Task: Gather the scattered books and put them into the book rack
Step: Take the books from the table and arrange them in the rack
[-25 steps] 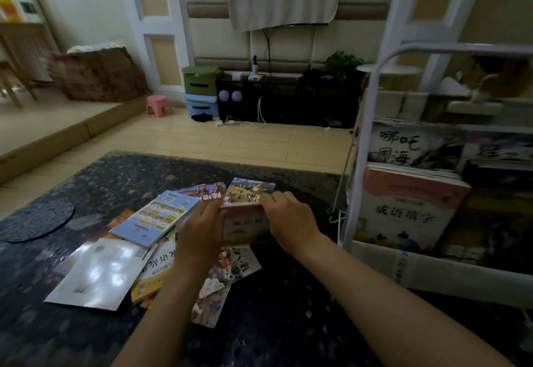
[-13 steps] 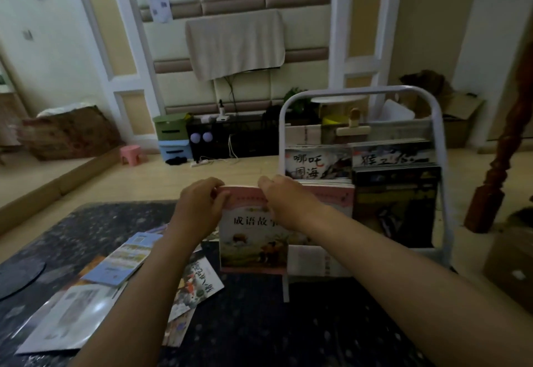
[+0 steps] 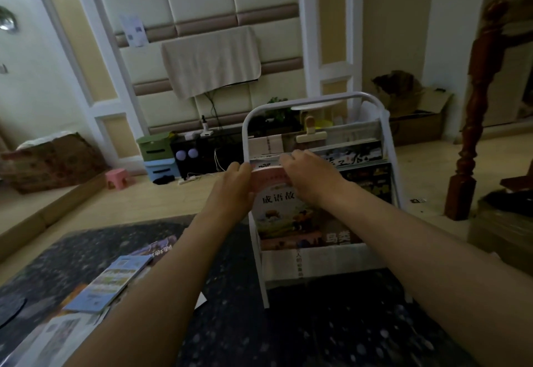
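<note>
A pink-topped picture book point(image 3: 281, 211) stands upright in the front lower pocket of the white book rack point(image 3: 291, 107). My left hand point(image 3: 233, 185) grips the book's top left corner and my right hand point(image 3: 310, 176) grips its top edge. Other books fill the rack's upper tiers behind it. Several scattered books point(image 3: 111, 281) lie on the dark speckled table point(image 3: 259, 323) at the lower left, partly hidden by my left forearm.
A wooden post point(image 3: 473, 124) stands to the right of the rack, with a cardboard box point(image 3: 418, 116) behind. A pink stool point(image 3: 116, 178) and green and blue storage boxes point(image 3: 157, 156) sit on the floor at the back left.
Both hands lifted the pink book off the pile on the table, carried it right and set it upright into the rack's front pocket. The view swung right and up.
</note>
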`<control>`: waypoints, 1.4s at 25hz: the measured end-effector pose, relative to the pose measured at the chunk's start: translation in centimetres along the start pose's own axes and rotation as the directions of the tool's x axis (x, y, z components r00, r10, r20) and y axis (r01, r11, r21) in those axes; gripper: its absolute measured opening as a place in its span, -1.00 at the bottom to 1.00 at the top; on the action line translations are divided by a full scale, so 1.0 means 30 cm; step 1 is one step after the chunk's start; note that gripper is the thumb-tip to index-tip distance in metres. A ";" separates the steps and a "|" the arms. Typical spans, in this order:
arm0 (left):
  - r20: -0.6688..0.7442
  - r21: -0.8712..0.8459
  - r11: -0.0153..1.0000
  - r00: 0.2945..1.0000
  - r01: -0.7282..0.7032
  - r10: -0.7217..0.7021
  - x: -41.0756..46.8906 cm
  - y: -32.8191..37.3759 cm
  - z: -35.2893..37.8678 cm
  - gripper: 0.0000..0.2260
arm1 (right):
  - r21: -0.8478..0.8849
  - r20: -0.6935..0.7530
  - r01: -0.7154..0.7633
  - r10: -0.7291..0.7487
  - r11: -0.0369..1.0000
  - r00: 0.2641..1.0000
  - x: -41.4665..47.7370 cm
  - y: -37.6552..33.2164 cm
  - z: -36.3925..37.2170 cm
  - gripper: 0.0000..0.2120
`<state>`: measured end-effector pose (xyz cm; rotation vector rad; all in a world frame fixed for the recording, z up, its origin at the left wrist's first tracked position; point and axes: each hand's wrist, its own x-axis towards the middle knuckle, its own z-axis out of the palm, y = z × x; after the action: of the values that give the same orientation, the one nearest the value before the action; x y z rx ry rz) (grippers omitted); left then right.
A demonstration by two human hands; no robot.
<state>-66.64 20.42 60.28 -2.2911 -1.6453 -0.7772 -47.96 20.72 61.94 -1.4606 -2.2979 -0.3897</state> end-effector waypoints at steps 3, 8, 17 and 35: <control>-0.040 0.045 0.999 0.999 -0.002 0.004 0.031 0.007 0.016 -0.70 | -0.043 -0.061 0.011 -0.014 0.999 0.998 0.002 0.019 0.019 -0.71; 0.005 0.124 0.992 1.000 -0.001 0.001 0.021 -0.012 0.079 -0.67 | -0.103 -0.079 0.009 -0.017 0.995 0.997 -0.004 0.031 0.115 -0.68; 0.031 0.337 0.939 0.998 -0.063 0.056 -0.015 -0.048 0.224 -0.52 | -0.235 -0.025 0.077 -0.086 0.969 0.996 -0.006 0.061 0.289 -0.72; 0.206 0.404 0.908 0.978 -0.111 0.028 0.006 -0.053 0.315 -0.12 | -0.212 0.098 -0.023 0.045 0.977 0.994 0.016 0.000 0.355 -0.45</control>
<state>-65.33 25.49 52.26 -2.1525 -1.6058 -0.1606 -50.01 25.69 52.73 -1.6544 -2.3675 -0.5756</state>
